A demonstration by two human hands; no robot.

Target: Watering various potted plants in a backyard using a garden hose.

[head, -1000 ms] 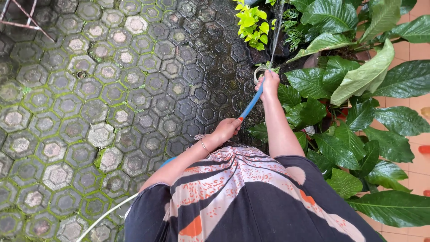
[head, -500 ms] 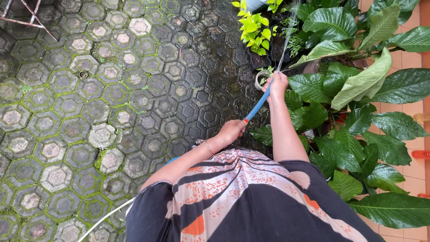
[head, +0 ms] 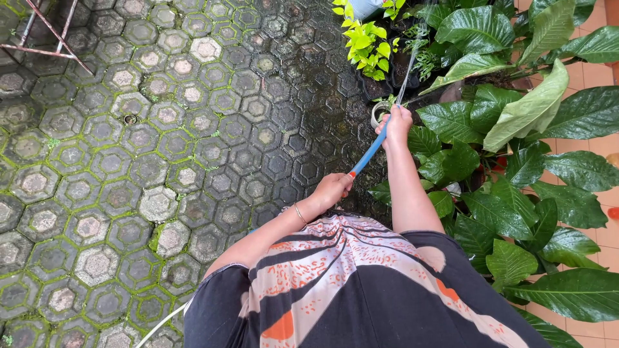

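Where the ground spreads across most of the view, it is a floor of hexagonal paving stones (head: 129, 161), grey and set in rings, with green moss filling the joints. Toward the plants the stones turn dark and shiny with wet, while the left part looks paler and drier. Along the right edge the paving gives way to pale orange tiles (head: 609, 235). A bank of large-leaved plants (head: 516, 193) crowds that right side, glossy dark green with one lighter leaf arching over the top. Behind them, at the upper middle, sits a smaller plant with bright yellow-green leaves (head: 367, 42) above a dark pot. At the bottom, the person's patterned top (head: 361, 290), black with cream and orange, fills the lower middle of the frame. A rusty metal frame (head: 45, 35) crosses the upper left corner.

Both arms reach forward over the wet stones. A blue hose (head: 369, 153) runs at a slant between the two hands, with an orange band at its lower end. The left hand (head: 332, 189) has its fingers closed round the lower part of the hose; a thin bracelet (head: 300, 214) circles that wrist. The right hand (head: 396, 122) is wrapped round the hose's upper end, beside the leaves, and a thin stream of water (head: 412, 55) rises from it toward the plants. A small pale pot (head: 377, 111) stands just left of that hand.
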